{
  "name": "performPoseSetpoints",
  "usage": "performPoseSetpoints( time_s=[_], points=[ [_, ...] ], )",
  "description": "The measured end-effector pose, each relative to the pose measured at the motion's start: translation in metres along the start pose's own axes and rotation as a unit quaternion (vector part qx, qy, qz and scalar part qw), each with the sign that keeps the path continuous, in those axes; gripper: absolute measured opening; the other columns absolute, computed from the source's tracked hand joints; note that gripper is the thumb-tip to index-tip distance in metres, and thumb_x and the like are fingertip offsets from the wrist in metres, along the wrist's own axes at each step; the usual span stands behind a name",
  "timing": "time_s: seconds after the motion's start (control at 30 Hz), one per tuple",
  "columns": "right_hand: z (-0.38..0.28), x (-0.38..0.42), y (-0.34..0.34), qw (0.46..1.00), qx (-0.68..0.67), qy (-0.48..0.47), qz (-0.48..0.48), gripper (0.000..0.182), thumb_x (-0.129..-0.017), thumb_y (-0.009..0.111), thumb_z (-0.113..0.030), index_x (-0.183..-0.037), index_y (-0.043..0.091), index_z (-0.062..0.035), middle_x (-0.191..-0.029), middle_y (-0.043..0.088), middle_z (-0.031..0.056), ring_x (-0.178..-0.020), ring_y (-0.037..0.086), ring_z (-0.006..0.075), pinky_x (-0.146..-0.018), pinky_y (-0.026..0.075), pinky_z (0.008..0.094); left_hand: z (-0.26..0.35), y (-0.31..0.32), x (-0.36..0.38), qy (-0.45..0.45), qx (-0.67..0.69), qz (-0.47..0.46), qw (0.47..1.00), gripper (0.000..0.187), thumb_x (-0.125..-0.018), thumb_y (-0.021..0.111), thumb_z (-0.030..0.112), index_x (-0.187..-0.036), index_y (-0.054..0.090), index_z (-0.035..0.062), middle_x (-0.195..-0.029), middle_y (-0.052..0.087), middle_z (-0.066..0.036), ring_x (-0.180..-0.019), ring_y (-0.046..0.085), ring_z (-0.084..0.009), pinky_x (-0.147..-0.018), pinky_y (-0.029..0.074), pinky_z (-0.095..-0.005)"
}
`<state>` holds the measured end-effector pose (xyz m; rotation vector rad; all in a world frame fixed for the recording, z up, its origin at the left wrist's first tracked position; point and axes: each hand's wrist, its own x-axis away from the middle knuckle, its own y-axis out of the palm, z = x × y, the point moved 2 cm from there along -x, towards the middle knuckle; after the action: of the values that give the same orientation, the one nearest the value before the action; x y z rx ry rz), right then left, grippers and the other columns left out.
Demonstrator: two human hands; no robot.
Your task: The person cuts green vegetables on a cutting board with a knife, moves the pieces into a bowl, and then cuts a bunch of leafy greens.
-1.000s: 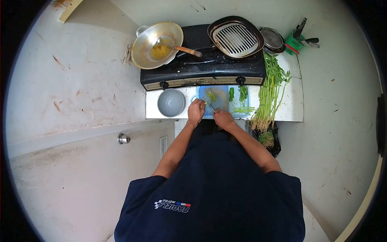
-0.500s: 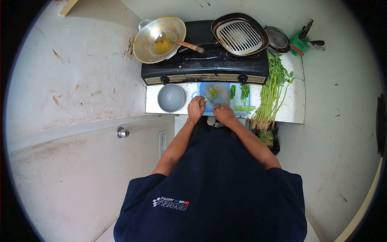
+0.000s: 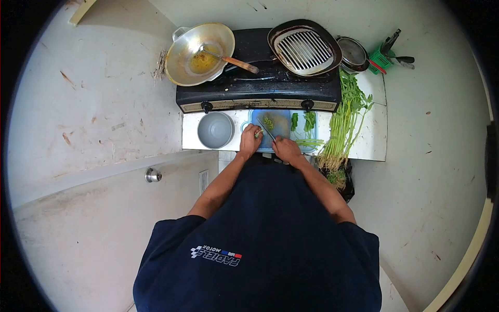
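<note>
On the blue cutting board (image 3: pixel 284 130) my right hand (image 3: pixel 286 149) is closed around the handle of a knife (image 3: pixel 266 129), whose blade points up and to the left. My left hand (image 3: pixel 250 139) pinches green stems (image 3: pixel 258 133) at the board's left side, close to the blade. A small heap of chopped green pieces (image 3: pixel 268 122) lies just beyond the blade. Loose green leaves (image 3: pixel 310 121) and a row of cut stems (image 3: pixel 310 142) rest on the right part of the board.
Left of the board stands a grey bowl (image 3: pixel 215 130). Behind is a black stove (image 3: pixel 249 93) with a wok (image 3: pixel 182 67), a spatula (image 3: pixel 236 63) in it, and a grill pan (image 3: pixel 332 54). Rooted leafy greens (image 3: pixel 343 125) overhang the counter's right side. A green utensil basket (image 3: pixel 380 58) stands farther back.
The whole view has shifted, so the counter appears slightly farther left and lower. Both hands stay at the board, with the knife still beside the stems.
</note>
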<state>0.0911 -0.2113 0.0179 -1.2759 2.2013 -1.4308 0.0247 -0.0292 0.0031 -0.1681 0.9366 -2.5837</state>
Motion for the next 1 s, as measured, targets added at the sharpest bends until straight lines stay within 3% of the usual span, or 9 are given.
performPoseSetpoints(
  time_s=[0.57,0.67,1.0],
  points=[
    [-0.01,-0.02,0.025,0.999,0.034,-0.008,0.01,0.034,-0.104,0.051,-0.029,-0.098,0.06,0.0036,-0.081,0.073,0.0251,-0.078,0.073,0.0417,-0.073,0.058,0.0516,-0.005,0.001,-0.004,0.033,0.012,0.003,0.999,0.014,-0.081,0.074,-0.002,-0.094,0.069,0.0002,-0.088,0.062,-0.016,-0.081,0.064,-0.0355,-0.074,0.052,-0.0436],
    [-0.01,-0.006,0.018,0.999,0.034,-0.001,-0.019,0.021,-0.098,0.053,-0.013,-0.101,0.061,0.0053,-0.086,0.074,0.0251,-0.08,0.076,0.0392,-0.07,0.061,0.0476,-0.001,0.0,-0.003,0.018,0.009,0.005,1.0,0.013,-0.081,0.073,-0.002,-0.094,0.069,0.0005,-0.087,0.063,-0.016,-0.081,0.064,-0.0352,-0.074,0.052,-0.0433],
    [-0.016,-0.022,0.026,0.998,0.062,-0.008,0.009,0.018,-0.095,0.052,-0.01,-0.097,0.062,0.0045,-0.084,0.075,0.0245,-0.082,0.077,0.0379,-0.07,0.061,0.0469,0.0,0.001,0.002,0.044,0.003,0.014,0.999,0.015,-0.084,0.07,-0.002,-0.098,0.068,0.0009,-0.09,0.062,-0.017,-0.088,0.062,-0.0385,-0.08,0.051,-0.046]
  ],
)
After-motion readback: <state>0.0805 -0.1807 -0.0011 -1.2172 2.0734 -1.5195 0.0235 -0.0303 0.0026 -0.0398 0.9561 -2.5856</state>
